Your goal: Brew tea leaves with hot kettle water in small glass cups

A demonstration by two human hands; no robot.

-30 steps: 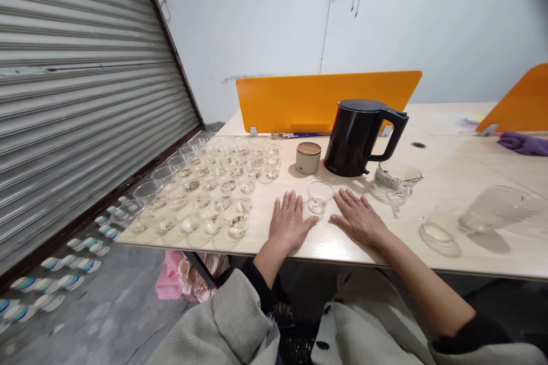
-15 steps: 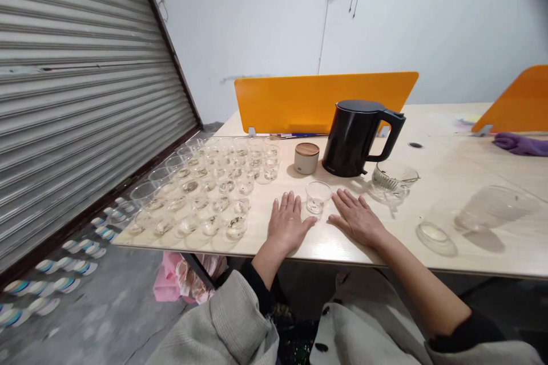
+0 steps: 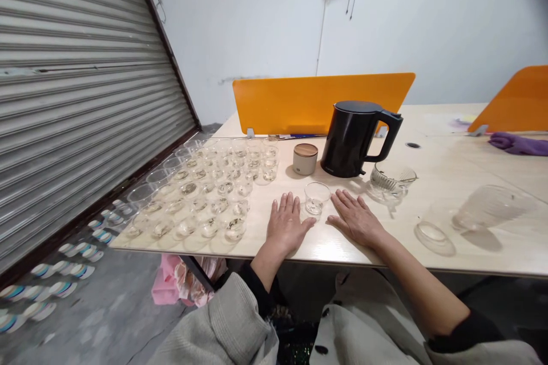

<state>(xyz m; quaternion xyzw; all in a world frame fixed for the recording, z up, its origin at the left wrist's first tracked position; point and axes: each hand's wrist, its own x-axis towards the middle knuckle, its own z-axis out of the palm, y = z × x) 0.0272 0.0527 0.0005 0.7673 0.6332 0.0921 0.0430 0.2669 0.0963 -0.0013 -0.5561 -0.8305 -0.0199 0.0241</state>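
My left hand [image 3: 286, 225] lies flat on the pale wooden table [image 3: 325, 248], fingers stretched forward, holding nothing. Flat on the tabletop too is my right hand [image 3: 354, 217], its fingers pointing forward and to the left. Between the hands stands a small clear cup [image 3: 317, 198] with dark bits at its bottom. Behind it sit a grey canister [image 3: 305, 164] with a wooden lid and a black electric kettle [image 3: 349, 140]. To the left of my left hand, several clear cups [image 3: 234, 229] stand in rows, with dark bits inside.
Right of the kettle is a ribbed glass bowl [image 3: 387, 179] with a thin stick-like thing on it. A stack of clear cups [image 3: 492, 208] lies on its side near a clear ring-like piece [image 3: 432, 234]. An orange divider [image 3: 282, 104] stands behind; a purple cloth [image 3: 518, 144] lies far right.
Both hands stay flat in place on the table. The whole view shifts very slightly, with the table things appearing a little further left; nothing has been taken hold of.
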